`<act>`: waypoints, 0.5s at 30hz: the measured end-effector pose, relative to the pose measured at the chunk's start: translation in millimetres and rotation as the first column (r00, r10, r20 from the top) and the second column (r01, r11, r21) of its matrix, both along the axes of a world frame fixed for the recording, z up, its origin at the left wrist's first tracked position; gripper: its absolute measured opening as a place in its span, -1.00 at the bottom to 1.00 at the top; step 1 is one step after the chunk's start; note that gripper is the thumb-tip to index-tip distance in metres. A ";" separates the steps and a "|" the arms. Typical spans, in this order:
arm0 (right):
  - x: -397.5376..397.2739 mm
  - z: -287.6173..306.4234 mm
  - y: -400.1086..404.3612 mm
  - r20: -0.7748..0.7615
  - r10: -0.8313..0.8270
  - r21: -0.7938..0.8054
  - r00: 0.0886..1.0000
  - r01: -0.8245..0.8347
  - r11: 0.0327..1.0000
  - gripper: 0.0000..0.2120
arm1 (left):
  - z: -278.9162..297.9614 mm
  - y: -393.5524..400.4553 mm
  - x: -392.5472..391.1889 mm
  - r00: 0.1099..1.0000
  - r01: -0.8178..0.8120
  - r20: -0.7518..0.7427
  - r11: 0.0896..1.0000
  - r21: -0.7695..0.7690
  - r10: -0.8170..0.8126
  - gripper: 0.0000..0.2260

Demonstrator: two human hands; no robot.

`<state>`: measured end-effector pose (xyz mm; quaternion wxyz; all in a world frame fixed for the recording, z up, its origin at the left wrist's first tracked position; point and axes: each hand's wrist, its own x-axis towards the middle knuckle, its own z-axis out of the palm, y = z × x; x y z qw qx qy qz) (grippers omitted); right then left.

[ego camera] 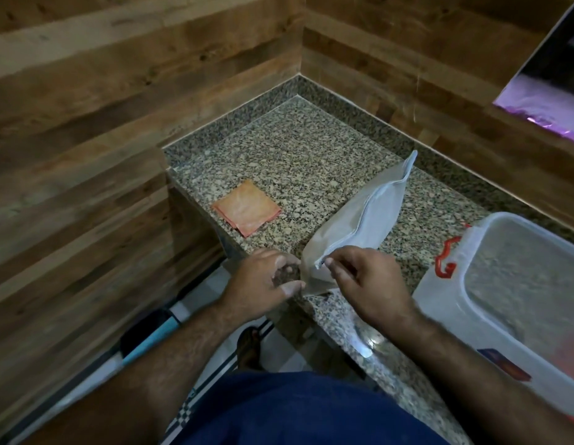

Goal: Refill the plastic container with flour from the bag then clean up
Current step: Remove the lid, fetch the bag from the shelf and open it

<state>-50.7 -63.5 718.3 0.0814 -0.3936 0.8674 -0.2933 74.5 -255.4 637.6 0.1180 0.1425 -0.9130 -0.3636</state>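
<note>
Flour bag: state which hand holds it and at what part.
Both do. The left hand grips the near corner of the flour bag; the right hand pinches its near edge by the white seam.

Left hand (263,277) reaching forward, palm down, fingers curling inward, thumb extending toward right. Right hand (366,277) hovering just beside it, thumb and index fingertip pinching together, remaining fingers bending loosely. Both forearms bare, angling in from lower corners, converging toward centre. Wrists running nearly straight. Bare foot (248,348) standing below, between forearms. Torso in blue garment filling bottom edge.
</note>
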 end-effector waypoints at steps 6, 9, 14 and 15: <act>-17.5 20.0 -12.6 0.006 0.041 0.226 0.999 -0.041 0.973 -0.85 | 10.1 19.7 -36.2 0.993 0.030 -0.102 0.957 -0.290 -0.062 -0.86; -27.4 23.9 -14.5 0.009 0.028 0.262 1.000 -0.029 0.965 -0.86 | 16.0 18.3 -45.4 0.966 0.123 -0.168 0.917 -0.379 -0.199 -0.84; -68.7 27.3 -12.9 -0.102 -0.047 0.368 0.994 0.082 0.926 -0.86 | 9.0 7.9 -47.8 0.933 0.240 -0.163 0.893 -0.379 -0.320 -0.74; -81.3 29.5 -12.9 -0.109 -0.070 0.381 0.992 0.107 0.918 -0.86 | 7.4 5.5 -48.3 0.925 0.271 -0.161 0.894 -0.356 -0.344 -0.72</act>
